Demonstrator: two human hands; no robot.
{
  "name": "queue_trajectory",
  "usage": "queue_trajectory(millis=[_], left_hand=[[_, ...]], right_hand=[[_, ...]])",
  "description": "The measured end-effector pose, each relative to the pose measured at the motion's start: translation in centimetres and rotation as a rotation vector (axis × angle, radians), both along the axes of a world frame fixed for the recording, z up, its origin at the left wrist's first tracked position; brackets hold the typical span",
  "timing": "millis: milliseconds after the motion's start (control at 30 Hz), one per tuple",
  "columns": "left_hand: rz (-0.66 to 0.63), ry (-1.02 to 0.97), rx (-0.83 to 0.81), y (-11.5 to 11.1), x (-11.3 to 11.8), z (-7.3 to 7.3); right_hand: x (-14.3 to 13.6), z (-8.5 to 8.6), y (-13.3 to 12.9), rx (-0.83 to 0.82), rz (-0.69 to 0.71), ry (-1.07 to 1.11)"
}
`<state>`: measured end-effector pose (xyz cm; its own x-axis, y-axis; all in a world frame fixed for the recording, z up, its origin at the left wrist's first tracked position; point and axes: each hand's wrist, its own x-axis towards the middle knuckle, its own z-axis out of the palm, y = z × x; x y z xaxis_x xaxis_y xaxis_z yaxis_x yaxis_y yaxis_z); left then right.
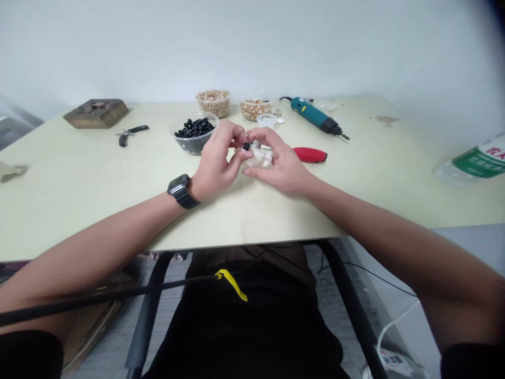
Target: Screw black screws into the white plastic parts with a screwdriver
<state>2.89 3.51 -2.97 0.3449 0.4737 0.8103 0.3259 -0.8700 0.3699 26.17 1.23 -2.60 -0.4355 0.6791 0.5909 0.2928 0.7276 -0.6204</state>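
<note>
My left hand point(219, 158), with a dark watch point(182, 190) on its wrist, has thumb and fingers pinched at a small black piece point(246, 146). Close against it, the fingers of my right hand point(286, 163) curl round a clump of small white pieces point(260, 157). Both hands meet just above the tabletop, and the fingers partly hide what they hold. Behind my left hand stands a clear tub point(194, 145) of small black pieces. A red-handled tool point(311, 155) lies beyond my right hand, its front end hidden by the fingers.
Two tubs of beige point(213, 105) and tan pieces point(255, 110) stand at the back, near a small clear cup point(267, 121). A green rotary tool point(315, 117) lies right of them. Pliers point(132, 133) and a wooden block point(96, 113) are leftward; a bottle point(473, 162) lies rightward.
</note>
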Motion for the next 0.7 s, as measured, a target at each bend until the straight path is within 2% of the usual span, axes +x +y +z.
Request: queue_trajectory(millis=[100, 267, 533, 700], left_hand=[[0.0, -0.066, -0.108, 0.4, 0.3, -0.8], [-0.015, -0.074, -0.185, 1.8, 0.0, -1.9], [-0.116, -0.14, -0.267, 0.2, 0.0, -1.4], [-0.156, -0.184, -0.333, 0.2, 0.1, -1.5]], right_hand=[[-0.7, 0.0, -0.5, 0.003, -0.012, 0.002], [-0.4, 0.8, -1.0, 0.048, -0.104, -0.068], [0.4, 0.9, -0.3, 0.171, -0.112, -0.086], [0.7, 1.0, -0.4, 0.196, -0.097, -0.093]])
